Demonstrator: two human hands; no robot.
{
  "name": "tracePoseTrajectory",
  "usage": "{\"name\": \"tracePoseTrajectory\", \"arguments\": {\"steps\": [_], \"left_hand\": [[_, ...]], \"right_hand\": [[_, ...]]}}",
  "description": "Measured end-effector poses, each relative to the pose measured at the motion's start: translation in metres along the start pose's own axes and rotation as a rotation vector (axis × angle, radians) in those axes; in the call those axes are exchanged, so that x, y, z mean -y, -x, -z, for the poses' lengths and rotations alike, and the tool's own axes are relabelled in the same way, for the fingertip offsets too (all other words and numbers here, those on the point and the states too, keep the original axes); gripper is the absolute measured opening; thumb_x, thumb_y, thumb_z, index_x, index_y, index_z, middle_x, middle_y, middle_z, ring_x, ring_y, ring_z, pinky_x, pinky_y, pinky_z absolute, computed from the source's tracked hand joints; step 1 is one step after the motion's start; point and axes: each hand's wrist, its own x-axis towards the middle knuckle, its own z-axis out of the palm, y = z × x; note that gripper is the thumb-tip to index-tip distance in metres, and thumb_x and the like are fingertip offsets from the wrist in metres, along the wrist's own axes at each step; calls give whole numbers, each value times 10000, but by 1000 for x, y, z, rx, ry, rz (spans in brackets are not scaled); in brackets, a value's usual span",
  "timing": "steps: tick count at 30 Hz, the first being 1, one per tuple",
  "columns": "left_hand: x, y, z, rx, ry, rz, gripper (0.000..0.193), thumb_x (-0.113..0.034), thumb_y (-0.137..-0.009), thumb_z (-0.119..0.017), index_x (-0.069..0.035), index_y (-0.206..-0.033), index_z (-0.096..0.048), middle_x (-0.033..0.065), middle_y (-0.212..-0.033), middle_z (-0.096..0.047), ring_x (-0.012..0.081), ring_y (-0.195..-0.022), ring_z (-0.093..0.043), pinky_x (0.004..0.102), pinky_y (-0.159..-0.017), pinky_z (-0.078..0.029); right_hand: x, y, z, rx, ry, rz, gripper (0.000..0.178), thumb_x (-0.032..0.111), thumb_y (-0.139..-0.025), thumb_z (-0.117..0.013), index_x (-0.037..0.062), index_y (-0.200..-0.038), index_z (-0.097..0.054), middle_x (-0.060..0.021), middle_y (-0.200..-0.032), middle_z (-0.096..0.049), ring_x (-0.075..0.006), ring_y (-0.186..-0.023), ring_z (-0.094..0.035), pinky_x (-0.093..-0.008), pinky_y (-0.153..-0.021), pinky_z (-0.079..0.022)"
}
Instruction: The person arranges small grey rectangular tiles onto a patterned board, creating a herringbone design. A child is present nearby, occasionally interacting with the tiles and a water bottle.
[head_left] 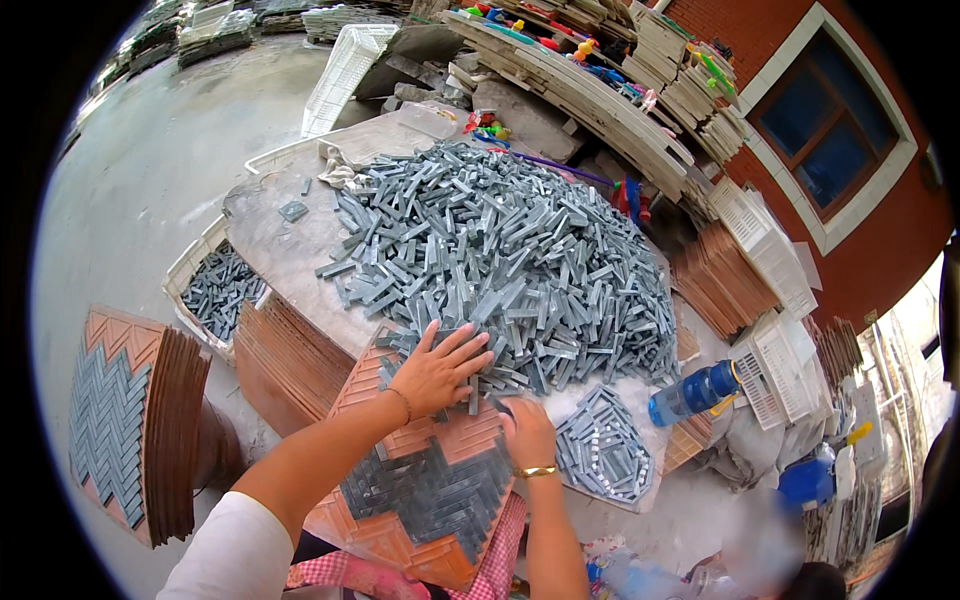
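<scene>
My left hand lies with its fingers spread over the near edge of a large heap of grey stone strips. Close by on the right, my right hand has its fingers curled at the end of a dark grey strip. Beneath both hands, an orange-brown mould tray with zigzag slots slants down toward my lap. Dark strips fill a herringbone band across its middle, while slots at its near and far ends show bare orange. Part of the tray's far end is hidden by my left hand and forearm.
A filled herringbone tray tops a stack on the left. More brown trays and a white crate of strips stand beside the table. At right are a pile of pale-edged strips, a blue bottle and white crates.
</scene>
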Motion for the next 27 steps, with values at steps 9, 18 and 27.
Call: {"name": "tracePoseTrajectory", "arguments": {"steps": [9, 18, 27], "left_hand": [[-22, 40, -6, -180, 227, -36, 507, -221, -761, -671, -73, -1221, -516, 93, -1326, -444, 260, -1286, -354, 496, -1048, -255], [-67, 84, -27, -112, 351, -3, 198, -148, -694, -660, -60, -870, -634, 49, -832, -543, 226, -860, -536, 335, -761, -442], [-73, 79, -28, -114, 237, -95, 148, -126, -738, -535, -22, -814, -607, 80, -837, -527, 227, -844, -517, 329, -745, -436]], "right_hand": [[15, 25, 10, 282, 29, 319, 219, 62, -730, -592, 93, -940, -644, -70, -892, -593, -274, -858, -563, -361, -759, -475], [15, 14, 9, 325, -155, 272, 176, 81, -758, -600, 58, -929, -633, -112, -926, -615, -293, -916, -578, -376, -795, -470], [14, -6, -14, 37, -135, -30, 249, 85, -716, -714, 27, -940, -622, -128, -789, -645, -255, -669, -628, -336, -619, -498]]}}
